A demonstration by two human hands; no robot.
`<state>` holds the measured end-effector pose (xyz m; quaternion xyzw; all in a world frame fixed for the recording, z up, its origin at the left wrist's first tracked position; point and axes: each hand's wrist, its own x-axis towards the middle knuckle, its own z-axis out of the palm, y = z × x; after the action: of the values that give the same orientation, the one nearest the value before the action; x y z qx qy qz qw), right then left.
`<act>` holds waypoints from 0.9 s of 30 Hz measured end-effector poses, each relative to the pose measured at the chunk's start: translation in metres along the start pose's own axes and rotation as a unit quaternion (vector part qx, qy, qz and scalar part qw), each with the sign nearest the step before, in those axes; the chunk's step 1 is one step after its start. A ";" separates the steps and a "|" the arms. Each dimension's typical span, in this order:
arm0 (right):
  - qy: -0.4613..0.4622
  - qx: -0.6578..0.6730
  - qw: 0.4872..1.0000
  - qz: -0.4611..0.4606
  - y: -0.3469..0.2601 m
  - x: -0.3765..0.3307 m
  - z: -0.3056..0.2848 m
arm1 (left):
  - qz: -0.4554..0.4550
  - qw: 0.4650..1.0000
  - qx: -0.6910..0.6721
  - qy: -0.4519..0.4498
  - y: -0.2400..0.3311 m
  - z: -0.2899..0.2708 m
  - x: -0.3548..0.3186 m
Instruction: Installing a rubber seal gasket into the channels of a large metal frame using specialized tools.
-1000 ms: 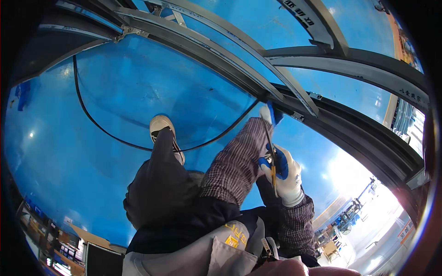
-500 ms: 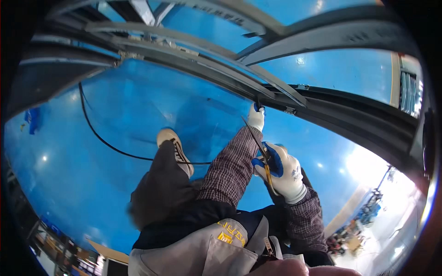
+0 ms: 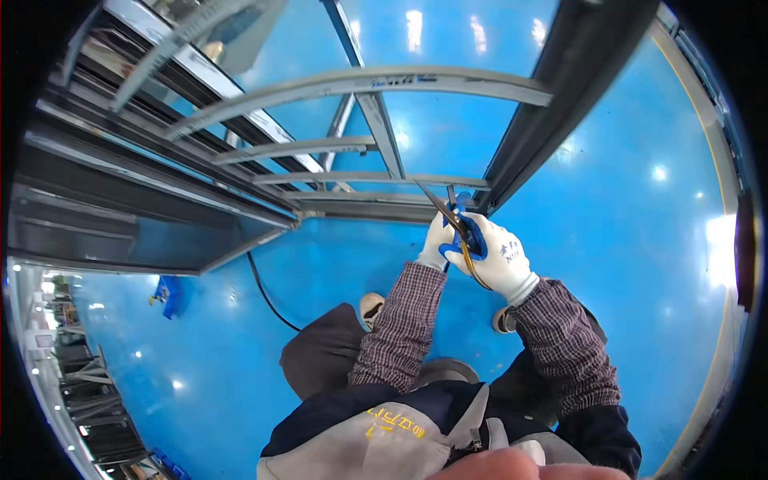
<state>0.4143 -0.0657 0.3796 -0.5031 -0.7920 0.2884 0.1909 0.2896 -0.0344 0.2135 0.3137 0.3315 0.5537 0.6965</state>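
Observation:
My right hand [image 3: 500, 256], in a white glove with blue-coated fingers, is closed round scissors [image 3: 450, 220] with long dark blades and a yellow handle. The blades point up and to the left, toward the frame. Close beside it, partly behind the scissors, my left hand [image 3: 436, 240] is gloved the same way. Its fingers are pressed together, and a thin dark piece [image 3: 451, 194] shows at their tips; what it is I cannot make out. Both hands are in front of the bottom rail of a grey metal frame [image 3: 376, 210].
The frame's crossbars [image 3: 352, 82] spread ahead, with a dark upright [image 3: 552, 104] at right. A dark panel [image 3: 120, 216] stands at left. A black cable [image 3: 264, 288] runs over the blue floor [image 3: 224, 352] near my feet. A blue object [image 3: 166, 296] lies at left.
My view has turned and shifted, so the frame's bars now rise ahead. My left hand has come back from the rail, and both hands are now together. The scissors stay in my right hand.

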 end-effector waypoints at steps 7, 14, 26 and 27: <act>0.156 -0.012 0.983 -0.091 0.005 -0.010 -0.019 | 0.082 0.878 0.467 0.058 0.172 0.067 -0.051; 0.130 0.018 0.989 -0.067 -0.003 -0.002 -0.022 | 0.147 0.886 0.433 0.081 0.186 0.038 -0.072; 0.030 -0.041 0.998 -0.037 0.003 0.002 -0.030 | 0.133 0.804 0.578 0.053 0.175 0.013 -0.048; 0.013 -0.044 0.998 -0.034 0.002 0.003 -0.029 | 0.132 0.786 0.602 0.050 0.178 0.018 -0.048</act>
<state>0.4322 -0.0548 0.4006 -0.4872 -0.8181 0.2400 0.1892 0.1960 -0.0494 0.3726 0.6822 0.5872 0.3429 0.2688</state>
